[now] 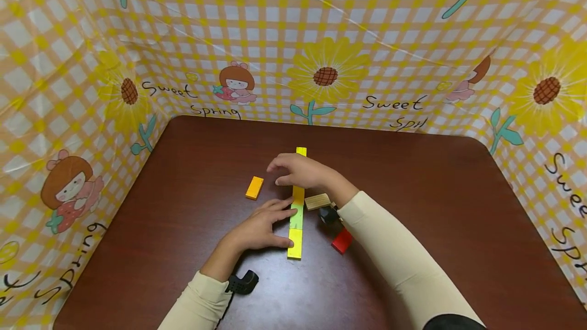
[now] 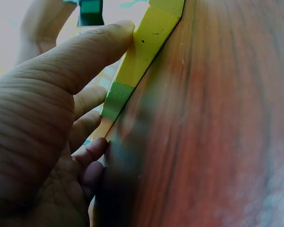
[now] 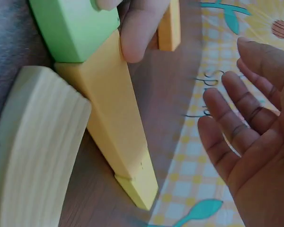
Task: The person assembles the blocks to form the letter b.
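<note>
A straight row of wooden blocks lies on the table: a near yellow block (image 1: 295, 248), a light green block (image 1: 296, 220), an orange block (image 1: 298, 195) and a far yellow block (image 1: 301, 150). My left hand (image 1: 259, 225) touches the row's left side, thumb at the near yellow block and extended fingers along the green and orange ones. Over the row's far part reaches my right hand (image 1: 300, 171), fingers loosely bent and holding nothing. It hides where the orange and far yellow blocks meet. In the right wrist view, the right palm (image 3: 270, 165) is apart from the blocks.
A loose orange block (image 1: 254, 188) lies left of the row. To its right are a plain wood block (image 1: 317, 201) and a red block (image 1: 342, 241), the latter partly under the right sleeve (image 1: 390, 243). Patterned cloth (image 1: 270, 29) walls the table's back and sides.
</note>
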Available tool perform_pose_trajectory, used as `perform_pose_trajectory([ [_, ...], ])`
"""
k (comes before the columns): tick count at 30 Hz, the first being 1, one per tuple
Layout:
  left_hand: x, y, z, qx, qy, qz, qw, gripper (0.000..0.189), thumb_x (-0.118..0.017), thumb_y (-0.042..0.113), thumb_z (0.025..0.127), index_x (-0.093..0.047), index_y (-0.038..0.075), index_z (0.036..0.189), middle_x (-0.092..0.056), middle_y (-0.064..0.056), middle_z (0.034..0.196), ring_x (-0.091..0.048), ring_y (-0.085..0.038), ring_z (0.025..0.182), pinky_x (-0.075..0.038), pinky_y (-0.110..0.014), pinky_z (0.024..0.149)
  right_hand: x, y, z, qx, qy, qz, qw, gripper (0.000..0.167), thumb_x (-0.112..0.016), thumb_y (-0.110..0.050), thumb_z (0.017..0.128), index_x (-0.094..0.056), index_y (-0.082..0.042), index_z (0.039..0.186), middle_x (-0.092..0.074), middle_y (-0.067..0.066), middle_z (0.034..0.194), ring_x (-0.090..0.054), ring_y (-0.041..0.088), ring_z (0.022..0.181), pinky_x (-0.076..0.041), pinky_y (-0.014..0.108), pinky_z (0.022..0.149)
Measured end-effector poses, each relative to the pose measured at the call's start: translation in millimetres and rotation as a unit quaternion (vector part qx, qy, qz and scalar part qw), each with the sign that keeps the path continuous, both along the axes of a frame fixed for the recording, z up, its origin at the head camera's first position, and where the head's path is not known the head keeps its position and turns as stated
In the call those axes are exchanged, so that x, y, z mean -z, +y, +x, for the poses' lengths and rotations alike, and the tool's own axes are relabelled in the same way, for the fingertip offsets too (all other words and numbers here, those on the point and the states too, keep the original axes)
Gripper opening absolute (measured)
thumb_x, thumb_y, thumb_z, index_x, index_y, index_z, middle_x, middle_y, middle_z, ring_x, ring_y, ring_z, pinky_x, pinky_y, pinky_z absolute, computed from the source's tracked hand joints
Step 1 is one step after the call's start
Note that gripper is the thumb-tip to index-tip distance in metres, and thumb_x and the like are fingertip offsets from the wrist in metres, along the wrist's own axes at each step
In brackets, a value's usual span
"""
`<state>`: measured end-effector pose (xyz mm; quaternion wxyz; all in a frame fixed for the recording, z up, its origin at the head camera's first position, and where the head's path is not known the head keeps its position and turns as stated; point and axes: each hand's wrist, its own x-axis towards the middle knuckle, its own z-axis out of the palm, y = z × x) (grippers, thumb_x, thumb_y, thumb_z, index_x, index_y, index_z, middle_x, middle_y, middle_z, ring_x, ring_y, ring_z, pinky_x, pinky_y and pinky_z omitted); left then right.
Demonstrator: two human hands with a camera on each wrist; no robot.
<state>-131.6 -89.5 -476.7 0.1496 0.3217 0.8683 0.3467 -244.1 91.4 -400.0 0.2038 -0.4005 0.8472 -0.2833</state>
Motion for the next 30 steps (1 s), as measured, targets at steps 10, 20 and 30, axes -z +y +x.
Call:
perform_pose_trajectory([
  [10,-1.1,-0.2,-0.1,0.005,-0.005,0.008,0.9999,0.076,-0.081,0.038,0.083,-0.049,0.015,0.148,-0.027,0.004,0.162,-0.021,-0.023,0.147,-0.024,-0.053,0.113,15.7,-27,-23.7,-0.025,-0.021,0.014,0.9994,0.026,-0.065,-0.010,0.097,-0.066,-0.010,0.123,-0.060,0.001,0.127,-0.052,0.020,0.125,-0.040,0.038,0.106],
  [20,2.5,-1.3,0.6,0.005,-0.004,0.006,1.0000,0.075,-0.080,0.040,0.083,-0.050,0.017,0.148,-0.026,0.008,0.162,-0.020,-0.021,0.147,-0.025,-0.053,0.113,27.6,-45,-31.1,-0.034,-0.085,0.015,0.9956,0.027,-0.063,-0.007,0.097,-0.066,-0.009,0.124,-0.059,-0.001,0.128,-0.049,0.018,0.127,-0.038,0.037,0.108],
  [30,1.4,-1.7,0.2,0.001,-0.002,0.007,1.0000,0.074,-0.080,0.038,0.083,-0.050,0.017,0.148,-0.026,0.006,0.162,-0.020,-0.021,0.147,-0.024,-0.054,0.113,31.0,-48,-35.0,-0.050,-0.076,0.067,0.9936,0.032,-0.064,-0.007,0.096,-0.066,-0.016,0.126,-0.056,-0.001,0.134,-0.045,0.020,0.131,-0.033,0.037,0.111],
])
